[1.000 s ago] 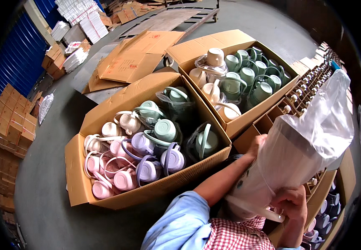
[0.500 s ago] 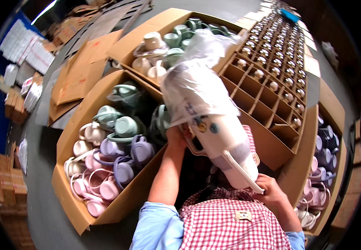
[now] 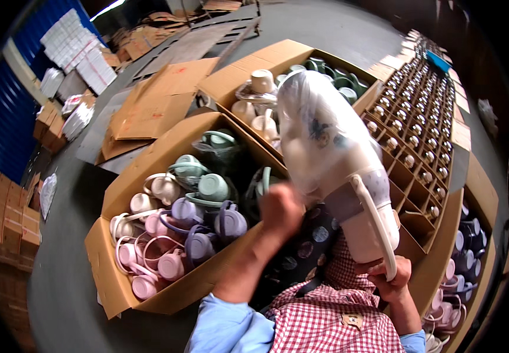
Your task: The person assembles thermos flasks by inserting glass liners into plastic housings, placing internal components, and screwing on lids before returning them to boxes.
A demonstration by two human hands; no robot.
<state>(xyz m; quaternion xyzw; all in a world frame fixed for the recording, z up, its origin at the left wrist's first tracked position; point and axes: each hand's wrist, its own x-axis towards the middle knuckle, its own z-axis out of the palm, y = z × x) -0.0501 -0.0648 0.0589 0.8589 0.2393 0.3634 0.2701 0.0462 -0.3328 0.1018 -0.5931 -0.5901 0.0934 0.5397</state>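
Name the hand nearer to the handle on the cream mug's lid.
Right. The right hand is at the lower end of the handle; the left hand, blurred, is farther away, to the left of the cream mug.

Grip formed w/ R hand point(image 3: 392, 275); L hand point(image 3: 281, 207) held fwd & left of it, blurred.
R fingers point(image 3: 371, 267) are curled in, tips turned left; R forearm point(image 3: 405, 312) is angled up to the grip from below, bared down to blue R sleeve point(image 3: 414, 342). L forearm point(image 3: 245, 262) is stretched diag. up & right, placed left of the grip, w/ blue L sleeve point(image 3: 228, 326) pushed back. Hands are set well apart; L finger pose & any contact can't be told, b/c of blur.
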